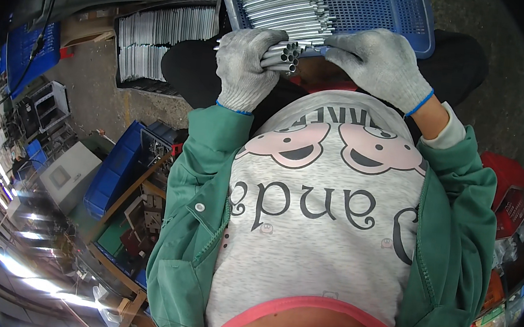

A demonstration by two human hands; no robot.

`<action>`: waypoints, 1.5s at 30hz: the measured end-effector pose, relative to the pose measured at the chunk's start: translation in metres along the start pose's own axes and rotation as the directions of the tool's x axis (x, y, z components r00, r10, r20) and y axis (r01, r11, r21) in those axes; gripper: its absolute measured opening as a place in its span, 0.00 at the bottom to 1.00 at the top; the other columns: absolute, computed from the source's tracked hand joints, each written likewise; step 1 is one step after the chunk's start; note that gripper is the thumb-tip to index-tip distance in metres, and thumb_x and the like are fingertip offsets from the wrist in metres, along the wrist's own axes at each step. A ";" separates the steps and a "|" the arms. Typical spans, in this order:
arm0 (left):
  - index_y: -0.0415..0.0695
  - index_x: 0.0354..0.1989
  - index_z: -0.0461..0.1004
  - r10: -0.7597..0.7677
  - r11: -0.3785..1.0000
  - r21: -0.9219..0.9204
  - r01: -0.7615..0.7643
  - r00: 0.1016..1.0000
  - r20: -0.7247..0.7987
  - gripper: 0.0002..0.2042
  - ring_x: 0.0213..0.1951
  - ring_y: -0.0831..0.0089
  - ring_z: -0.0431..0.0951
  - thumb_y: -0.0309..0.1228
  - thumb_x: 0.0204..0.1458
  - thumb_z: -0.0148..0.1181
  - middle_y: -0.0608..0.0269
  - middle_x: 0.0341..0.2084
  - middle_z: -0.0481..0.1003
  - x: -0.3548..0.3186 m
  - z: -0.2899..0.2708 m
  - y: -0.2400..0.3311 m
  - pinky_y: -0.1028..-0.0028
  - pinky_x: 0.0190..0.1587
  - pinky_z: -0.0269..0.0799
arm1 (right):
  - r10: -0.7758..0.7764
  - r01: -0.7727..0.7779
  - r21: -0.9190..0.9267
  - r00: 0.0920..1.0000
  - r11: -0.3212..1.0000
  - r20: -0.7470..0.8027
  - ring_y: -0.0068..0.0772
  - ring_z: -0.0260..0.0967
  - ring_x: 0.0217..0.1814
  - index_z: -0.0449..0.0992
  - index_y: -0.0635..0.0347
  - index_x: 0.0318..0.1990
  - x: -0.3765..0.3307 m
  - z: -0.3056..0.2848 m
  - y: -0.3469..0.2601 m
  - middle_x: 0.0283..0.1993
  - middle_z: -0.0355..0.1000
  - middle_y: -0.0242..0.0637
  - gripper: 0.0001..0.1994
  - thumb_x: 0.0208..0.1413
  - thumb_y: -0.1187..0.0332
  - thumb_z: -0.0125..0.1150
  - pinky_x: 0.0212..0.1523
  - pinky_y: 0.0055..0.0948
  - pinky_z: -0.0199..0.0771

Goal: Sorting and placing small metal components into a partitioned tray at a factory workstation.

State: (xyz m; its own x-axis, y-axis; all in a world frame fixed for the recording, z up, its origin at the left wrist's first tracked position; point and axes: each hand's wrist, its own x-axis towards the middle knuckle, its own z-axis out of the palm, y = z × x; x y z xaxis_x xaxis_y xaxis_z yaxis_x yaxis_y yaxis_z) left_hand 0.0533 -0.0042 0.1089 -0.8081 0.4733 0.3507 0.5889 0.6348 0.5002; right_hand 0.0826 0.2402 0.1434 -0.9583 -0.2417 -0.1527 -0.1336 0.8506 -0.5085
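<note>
The left hand [245,67] clamps metal tubes [277,58], ends jutting toward three o'clock; whether the right hand [376,62] pinches one, I cannot tell.

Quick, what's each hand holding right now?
Left hand: closed around a bundle of metal tubes.
Right hand: near their open ends; whether it grips anything cannot be told.

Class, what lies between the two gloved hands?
In the head view, open ends of metal tubes jut from the left hand toward the right hand.
</note>
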 end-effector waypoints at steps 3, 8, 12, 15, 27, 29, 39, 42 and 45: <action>0.48 0.38 0.84 -0.042 0.999 0.032 0.041 0.999 0.029 0.16 0.32 0.67 0.82 0.24 0.37 0.72 0.67 0.30 0.83 -0.002 0.002 -0.001 0.68 0.44 0.76 | 0.025 -0.025 0.040 1.000 0.999 0.006 0.26 0.73 0.19 0.87 0.49 0.48 0.001 0.002 0.002 0.31 0.84 0.32 0.13 0.59 0.58 0.66 0.22 0.24 0.69; 0.49 0.37 0.82 -0.193 0.975 0.134 0.178 0.975 0.106 0.14 0.28 0.64 0.82 0.27 0.39 0.72 0.67 0.25 0.82 0.007 0.019 -0.020 0.66 0.39 0.77 | 0.074 -0.069 0.062 0.993 0.996 -0.087 0.28 0.76 0.24 0.86 0.48 0.49 0.006 0.025 0.025 0.35 0.85 0.32 0.13 0.59 0.59 0.66 0.25 0.24 0.72; 0.49 0.38 0.81 -0.378 0.914 0.221 0.339 0.911 0.165 0.11 0.29 0.61 0.82 0.28 0.43 0.68 0.66 0.27 0.82 0.012 0.041 -0.042 0.63 0.38 0.77 | 0.033 -0.025 0.055 0.989 0.998 -0.147 0.30 0.78 0.28 0.86 0.49 0.50 0.003 0.045 0.039 0.39 0.85 0.33 0.14 0.59 0.59 0.66 0.27 0.23 0.75; 0.49 0.38 0.80 -0.329 0.905 0.349 0.244 0.921 0.208 0.10 0.30 0.58 0.82 0.30 0.45 0.66 0.65 0.29 0.81 0.011 0.066 -0.060 0.61 0.37 0.77 | 0.044 -0.035 0.057 0.986 0.998 -0.159 0.30 0.79 0.30 0.86 0.49 0.49 0.002 0.054 0.042 0.43 0.85 0.32 0.14 0.59 0.60 0.66 0.29 0.23 0.76; 0.50 0.41 0.78 -0.177 0.912 0.398 0.095 0.968 0.175 0.11 0.32 0.57 0.82 0.31 0.47 0.64 0.63 0.32 0.80 0.002 0.081 -0.081 0.61 0.36 0.77 | -0.035 0.074 0.102 0.940 0.992 -0.340 0.26 0.76 0.26 0.86 0.52 0.49 -0.005 0.060 0.042 0.39 0.84 0.32 0.13 0.57 0.63 0.68 0.26 0.21 0.75; 0.51 0.41 0.78 -0.181 0.910 0.403 0.097 0.968 0.175 0.12 0.31 0.58 0.81 0.31 0.47 0.64 0.63 0.30 0.81 0.002 0.081 -0.081 0.62 0.36 0.77 | -0.034 0.072 0.097 0.935 0.993 -0.354 0.24 0.74 0.24 0.86 0.52 0.49 -0.006 0.060 0.041 0.37 0.84 0.32 0.13 0.57 0.64 0.68 0.25 0.21 0.74; 0.48 0.42 0.79 -0.270 0.936 0.277 0.217 0.947 0.173 0.14 0.28 0.58 0.81 0.29 0.44 0.67 0.62 0.28 0.82 0.010 0.066 -0.066 0.63 0.34 0.77 | -0.100 0.146 0.065 0.883 0.987 -0.458 0.21 0.70 0.21 0.86 0.52 0.48 -0.010 0.062 0.043 0.32 0.81 0.30 0.12 0.57 0.66 0.69 0.22 0.20 0.70; 0.47 0.42 0.80 -0.280 0.953 0.169 0.251 0.943 0.178 0.15 0.27 0.57 0.81 0.28 0.43 0.68 0.61 0.28 0.82 0.009 0.051 -0.058 0.64 0.34 0.77 | -0.114 0.161 0.057 0.870 0.985 -0.480 0.21 0.69 0.20 0.86 0.52 0.48 -0.011 0.061 0.042 0.31 0.81 0.29 0.12 0.57 0.66 0.69 0.22 0.20 0.70; 0.46 0.41 0.81 -0.188 0.982 0.019 0.187 0.967 0.171 0.16 0.29 0.58 0.82 0.26 0.40 0.70 0.61 0.30 0.83 0.006 0.039 -0.054 0.65 0.36 0.77 | -0.126 0.182 0.070 0.868 0.981 -0.481 0.21 0.69 0.20 0.86 0.52 0.47 -0.008 0.053 0.034 0.30 0.80 0.29 0.11 0.56 0.66 0.69 0.22 0.19 0.70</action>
State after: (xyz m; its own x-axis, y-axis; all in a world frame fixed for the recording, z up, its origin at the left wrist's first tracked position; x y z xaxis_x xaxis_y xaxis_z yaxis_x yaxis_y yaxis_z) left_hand 0.0171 -0.0117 0.0532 -0.8898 0.4429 0.1102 0.4273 0.7236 0.5420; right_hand 0.0993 0.2460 0.0826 -0.9362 -0.0929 0.3390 -0.2873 0.7579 -0.5858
